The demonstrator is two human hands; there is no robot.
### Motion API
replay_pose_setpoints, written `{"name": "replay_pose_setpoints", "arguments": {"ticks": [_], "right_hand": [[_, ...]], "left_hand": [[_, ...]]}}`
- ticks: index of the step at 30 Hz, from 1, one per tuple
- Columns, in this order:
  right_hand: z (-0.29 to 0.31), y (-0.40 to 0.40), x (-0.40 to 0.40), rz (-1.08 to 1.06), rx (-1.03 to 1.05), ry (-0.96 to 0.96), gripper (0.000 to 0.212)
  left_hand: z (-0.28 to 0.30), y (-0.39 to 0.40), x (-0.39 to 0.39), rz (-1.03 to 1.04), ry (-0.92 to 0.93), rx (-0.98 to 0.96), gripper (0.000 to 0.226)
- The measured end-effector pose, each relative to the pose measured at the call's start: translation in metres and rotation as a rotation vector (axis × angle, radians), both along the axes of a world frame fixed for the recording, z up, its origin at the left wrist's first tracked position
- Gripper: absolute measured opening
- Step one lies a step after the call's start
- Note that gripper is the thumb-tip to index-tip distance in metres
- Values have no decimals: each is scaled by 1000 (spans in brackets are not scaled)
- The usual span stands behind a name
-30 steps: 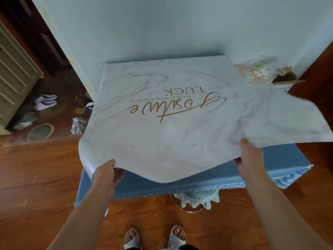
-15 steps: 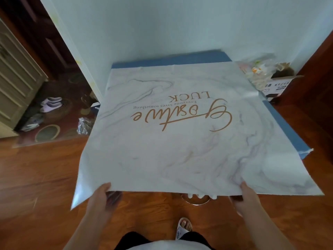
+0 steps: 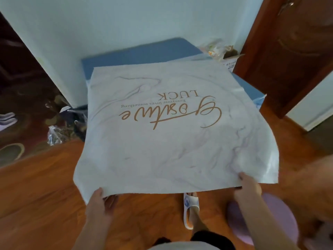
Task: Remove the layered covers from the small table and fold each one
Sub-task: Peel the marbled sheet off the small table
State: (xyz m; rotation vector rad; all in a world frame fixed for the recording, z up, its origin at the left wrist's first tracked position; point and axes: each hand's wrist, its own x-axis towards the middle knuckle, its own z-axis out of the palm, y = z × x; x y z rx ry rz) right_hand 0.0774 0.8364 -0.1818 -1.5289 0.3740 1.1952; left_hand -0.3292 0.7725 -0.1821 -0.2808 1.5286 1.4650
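A white marble-print cover [image 3: 173,141] with gold lettering hangs spread out flat in the air in front of me. My left hand [image 3: 98,202] pinches its near edge towards the left corner, thumb on top. My right hand [image 3: 247,188] pinches the near edge towards the right corner. Only the cover's far part still overlaps the small table, where a blue cover [image 3: 140,55] lies exposed along the back and right side.
A pale wall stands behind the table, a wooden door [image 3: 288,51] to the right. A cardboard box with plastic bags [image 3: 223,51] sits at the table's far right. A lilac round stool [image 3: 266,217] is at my right, crumpled plastic [image 3: 55,134] on the floor left.
I have drawn the marble cover towards me and off the table. More of the blue cover now shows at the back. The view has shifted back and right, bringing the stool in.
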Motion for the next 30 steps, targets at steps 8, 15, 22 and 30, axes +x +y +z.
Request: {"name": "replay_pose_setpoints", "arguments": {"ticks": [8,15,22,30], "right_hand": [[82,-173,20,-332,156,-222,17],[194,-275,96,-328,249,-480,11],[371,-459,203,-513,396,-927,22],[497,-751,284,-643,252,-1199,17]], "left_hand": [[93,-48,30,-119,-5,293,38],[210,-58,110,-363,-29,700,37],[359,-119,256,-558,-301,1166,8],[440,-307,469,-754,-460,1153,23]]}}
